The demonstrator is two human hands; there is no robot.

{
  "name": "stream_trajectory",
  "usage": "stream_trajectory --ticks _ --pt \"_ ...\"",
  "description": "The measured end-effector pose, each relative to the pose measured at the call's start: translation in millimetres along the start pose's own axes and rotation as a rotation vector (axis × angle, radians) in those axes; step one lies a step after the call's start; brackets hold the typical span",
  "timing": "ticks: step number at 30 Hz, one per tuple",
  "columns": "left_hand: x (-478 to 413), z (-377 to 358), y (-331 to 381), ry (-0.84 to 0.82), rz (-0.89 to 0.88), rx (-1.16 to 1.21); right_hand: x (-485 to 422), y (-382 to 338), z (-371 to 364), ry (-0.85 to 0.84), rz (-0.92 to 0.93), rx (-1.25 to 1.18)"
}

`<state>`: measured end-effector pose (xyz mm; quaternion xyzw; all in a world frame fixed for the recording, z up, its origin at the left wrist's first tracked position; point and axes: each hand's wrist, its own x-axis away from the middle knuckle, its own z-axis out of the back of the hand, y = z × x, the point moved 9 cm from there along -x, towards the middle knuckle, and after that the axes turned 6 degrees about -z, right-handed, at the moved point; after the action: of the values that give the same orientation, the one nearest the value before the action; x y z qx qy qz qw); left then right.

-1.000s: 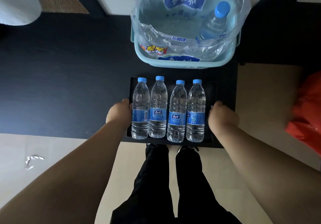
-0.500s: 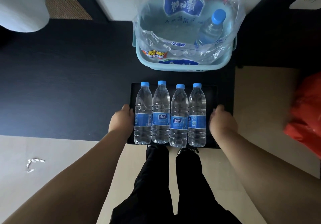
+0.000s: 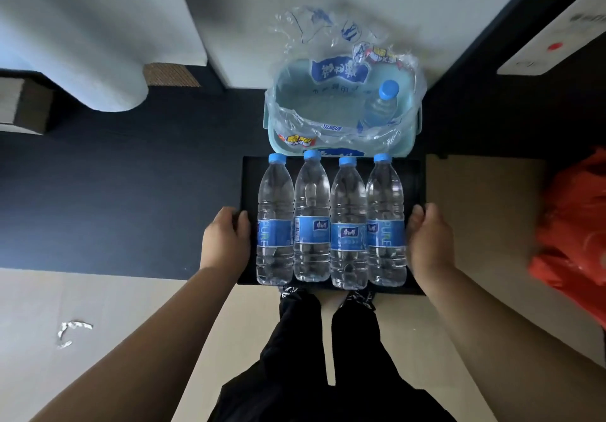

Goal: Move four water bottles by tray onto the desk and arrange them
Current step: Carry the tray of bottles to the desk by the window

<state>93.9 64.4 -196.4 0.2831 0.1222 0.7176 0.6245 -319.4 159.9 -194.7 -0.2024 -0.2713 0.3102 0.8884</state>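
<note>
Clear bottles (image 3: 329, 221) upright on black tray (image 3: 415, 192).

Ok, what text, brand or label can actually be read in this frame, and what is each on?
"PURE", vertical, on the leftmost bottle's label.
"PURE", vertical, on the rightmost bottle's label.
White logo patches on the two middle bottles' labels: too small to read.
Blue and red print on the plastic wrap in the basin: crumpled, unreadable.
</note>
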Motion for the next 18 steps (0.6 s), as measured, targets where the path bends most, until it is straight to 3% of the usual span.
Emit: stream_trajectory --ticks 10,18 --pt "-19.4 69.2 48.8 0.118 0.025 0.139 -8.5 -70.5 56.1 0.017 0.055 -0.069" --pt "-30.0 147.1 92.5 0.181 -0.035 0.193 0.8 -128.5 112.4 0.161 0.124 -0.094"
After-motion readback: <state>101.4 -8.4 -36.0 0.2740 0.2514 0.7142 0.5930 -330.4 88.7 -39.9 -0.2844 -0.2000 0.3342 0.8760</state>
